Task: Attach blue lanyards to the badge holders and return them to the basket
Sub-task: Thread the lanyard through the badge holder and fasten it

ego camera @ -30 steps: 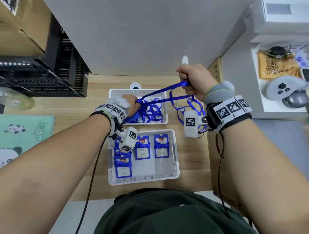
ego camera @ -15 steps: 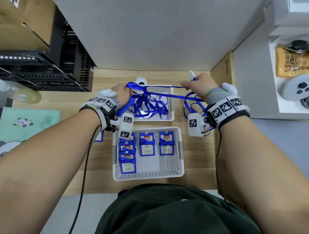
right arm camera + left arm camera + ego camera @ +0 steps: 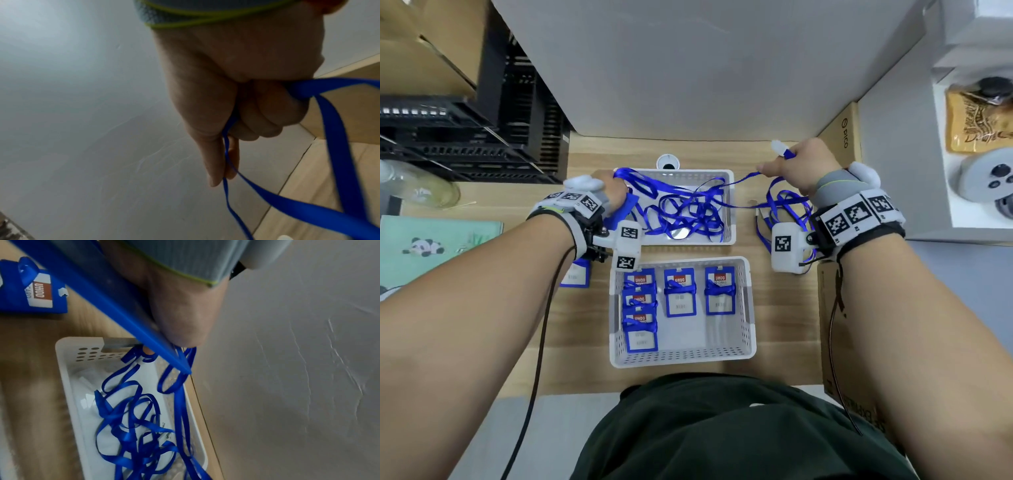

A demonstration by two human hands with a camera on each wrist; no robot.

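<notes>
Both hands have dropped and spread apart since the earlier frames, so the lanyard strand that was pulled up taut now runs low across the lanyard basket (image 3: 727,205). The right hand's fingers (image 3: 267,113) are curled round a blue lanyard (image 3: 339,146), thumb and forefinger pinching one strand, with loops hanging below the right hand (image 3: 799,168) to the right of that basket. The left hand (image 3: 611,195), at the basket's left edge, grips a bunch of lanyard strands together with what looks like a blue badge holder (image 3: 115,305); its fingers are mostly hidden. This reads as one lanyard being teased free of the tangled lanyards (image 3: 685,212), with attachment not yet begun.

Nearer the person than the lanyard basket, the second basket (image 3: 751,322) holds five badge holders with lanyards wound round them (image 3: 679,291). Another badge holder (image 3: 577,274) lies on the counter (image 3: 585,329) left of that basket.

Badge inserts read "UHOO" on a red patch. A cardboard box (image 3: 840,133) to the right of the lanyard basket is printed "PICO".
</notes>
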